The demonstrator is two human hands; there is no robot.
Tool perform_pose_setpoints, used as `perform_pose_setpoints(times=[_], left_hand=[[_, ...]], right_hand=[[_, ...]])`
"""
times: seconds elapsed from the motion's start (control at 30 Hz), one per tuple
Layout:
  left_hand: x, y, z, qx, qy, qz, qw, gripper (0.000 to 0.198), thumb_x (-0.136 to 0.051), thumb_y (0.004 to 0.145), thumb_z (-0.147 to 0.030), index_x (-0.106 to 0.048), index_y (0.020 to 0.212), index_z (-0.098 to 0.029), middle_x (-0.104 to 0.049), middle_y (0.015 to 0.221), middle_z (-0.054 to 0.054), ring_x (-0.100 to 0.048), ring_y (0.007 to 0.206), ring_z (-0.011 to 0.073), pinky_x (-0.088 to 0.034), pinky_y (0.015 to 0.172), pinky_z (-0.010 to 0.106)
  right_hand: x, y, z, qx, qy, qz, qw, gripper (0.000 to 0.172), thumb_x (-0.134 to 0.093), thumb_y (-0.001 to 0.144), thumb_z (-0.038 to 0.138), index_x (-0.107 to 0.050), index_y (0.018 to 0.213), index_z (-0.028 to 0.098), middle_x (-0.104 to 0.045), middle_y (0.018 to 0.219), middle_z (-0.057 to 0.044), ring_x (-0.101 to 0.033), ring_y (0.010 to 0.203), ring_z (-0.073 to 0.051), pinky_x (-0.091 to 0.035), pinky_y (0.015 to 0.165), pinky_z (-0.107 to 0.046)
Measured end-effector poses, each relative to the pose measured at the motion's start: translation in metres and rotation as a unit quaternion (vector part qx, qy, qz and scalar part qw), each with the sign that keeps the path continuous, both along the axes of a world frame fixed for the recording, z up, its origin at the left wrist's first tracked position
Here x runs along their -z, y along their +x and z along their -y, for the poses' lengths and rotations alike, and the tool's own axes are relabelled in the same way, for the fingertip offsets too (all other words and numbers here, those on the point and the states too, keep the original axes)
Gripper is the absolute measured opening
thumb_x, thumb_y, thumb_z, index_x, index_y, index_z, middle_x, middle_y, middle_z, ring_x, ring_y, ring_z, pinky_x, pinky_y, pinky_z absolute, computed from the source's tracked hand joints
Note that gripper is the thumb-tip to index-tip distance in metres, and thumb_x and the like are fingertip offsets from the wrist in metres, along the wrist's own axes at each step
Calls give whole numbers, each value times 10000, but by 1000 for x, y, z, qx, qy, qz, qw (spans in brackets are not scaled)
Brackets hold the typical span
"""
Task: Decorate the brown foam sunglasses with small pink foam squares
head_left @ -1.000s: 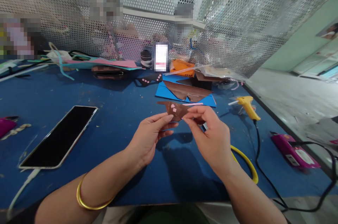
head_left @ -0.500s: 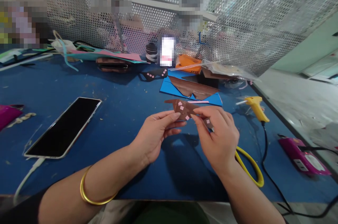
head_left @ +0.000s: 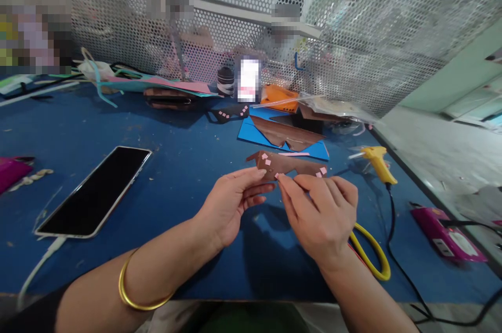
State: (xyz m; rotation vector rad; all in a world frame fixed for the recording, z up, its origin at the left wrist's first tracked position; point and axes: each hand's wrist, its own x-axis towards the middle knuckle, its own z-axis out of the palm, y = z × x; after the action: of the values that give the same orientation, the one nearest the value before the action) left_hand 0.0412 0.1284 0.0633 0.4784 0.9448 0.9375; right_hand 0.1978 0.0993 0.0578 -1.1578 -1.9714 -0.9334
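Observation:
A brown paper cut-out (head_left: 288, 164) with small pink squares stuck on it is held just above the blue table (head_left: 176, 165), flat and pointing right. My left hand (head_left: 231, 202) pinches its left end between thumb and fingers. My right hand (head_left: 319, 215) grips its near edge from the right, with the index fingertip pressed on a pink square. A gold bangle (head_left: 135, 291) circles my left wrist.
A phone (head_left: 96, 189) on a white cable lies at left. Blue paper with brown pieces (head_left: 284, 134) and a black cut-out (head_left: 229, 112) lie behind. At right are a yellow glue gun (head_left: 376, 161), yellow-handled scissors (head_left: 371, 257) and a magenta device (head_left: 445, 228). Perforated metal screens stand behind.
The cut-out has been turned flatter, so its right end with a pink square now shows. My right hand's fingers have slid along its near edge. The view barely shifted.

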Motion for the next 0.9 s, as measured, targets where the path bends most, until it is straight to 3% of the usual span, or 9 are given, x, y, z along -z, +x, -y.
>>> perform_pose_setpoints(times=[0.9], left_hand=[[3,1,2,17,27,-6,999,156,-758,755,-278,-790,858,-165,-780,976,82,-701,838,144,-483,625,172]], right_hand=[[5,-4,1,-2,3,10,1000,165,-763,793,188,-703,941,152,-719,753,-30,-572,628,-140,-389,751,-352]])
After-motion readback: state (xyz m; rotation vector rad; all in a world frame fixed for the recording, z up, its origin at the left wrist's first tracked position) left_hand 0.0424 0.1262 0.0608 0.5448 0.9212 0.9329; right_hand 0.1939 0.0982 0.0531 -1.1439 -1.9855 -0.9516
